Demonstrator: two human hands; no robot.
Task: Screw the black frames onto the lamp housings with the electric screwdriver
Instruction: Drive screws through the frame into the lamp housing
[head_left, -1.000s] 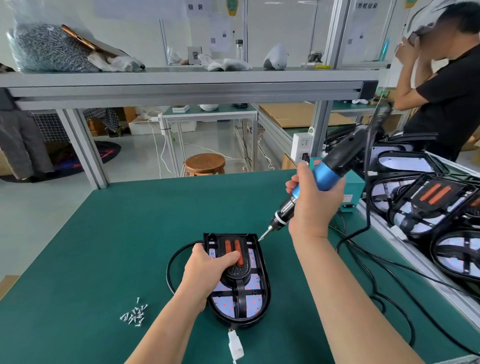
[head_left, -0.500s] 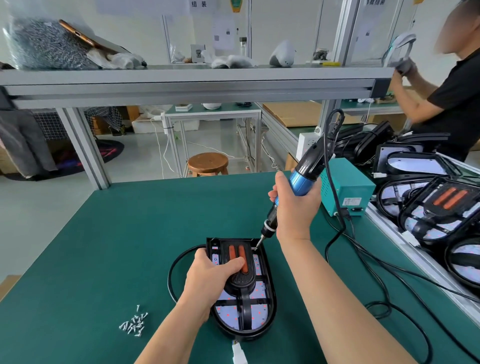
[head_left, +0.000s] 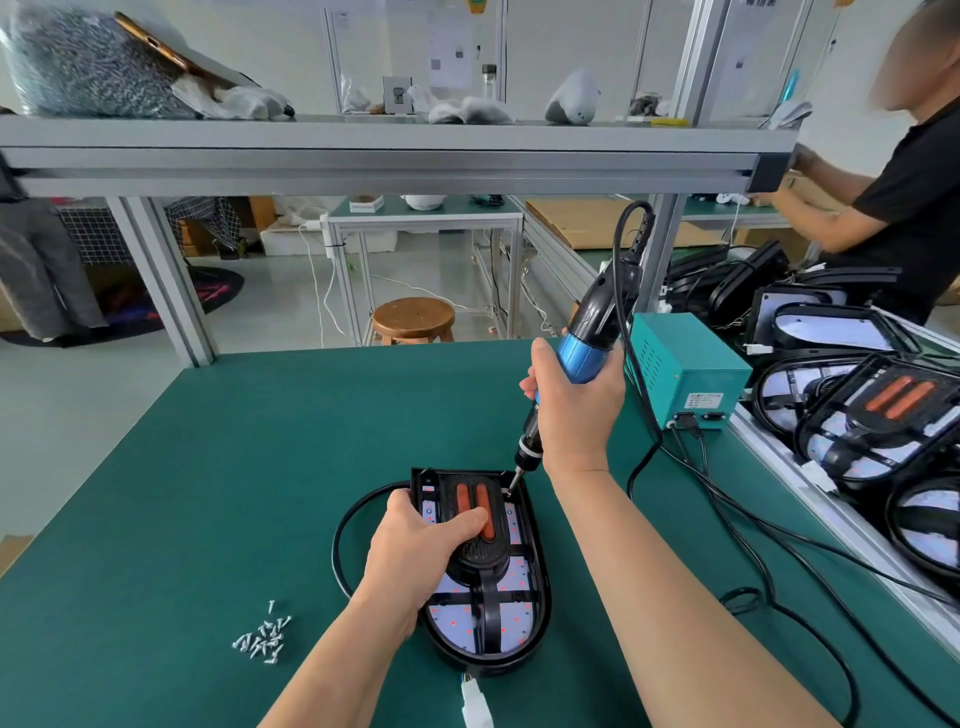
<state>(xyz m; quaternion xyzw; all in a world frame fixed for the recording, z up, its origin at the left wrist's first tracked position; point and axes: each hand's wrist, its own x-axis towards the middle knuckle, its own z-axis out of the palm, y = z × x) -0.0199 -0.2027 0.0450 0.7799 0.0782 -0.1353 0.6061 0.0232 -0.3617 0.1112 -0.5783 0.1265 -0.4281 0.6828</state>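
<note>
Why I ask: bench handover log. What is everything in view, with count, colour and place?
table: one, green mat, foreground
lamp housing: one, black with white LED panel, centre of table
black frame: one, orange strips, on the housing
electric screwdriver: one, blue and black, tip at the housing's far right corner
screws: small pile, silver, near left of table
power box: one, teal, right of table
other lamp units: several, black, right, beside the table
stool: one, brown, floor beyond table
shelf: one, grey, overhead
other person: one, black shirt, far right
left hand: grips the frame
right hand: grips the screwdriver
</note>
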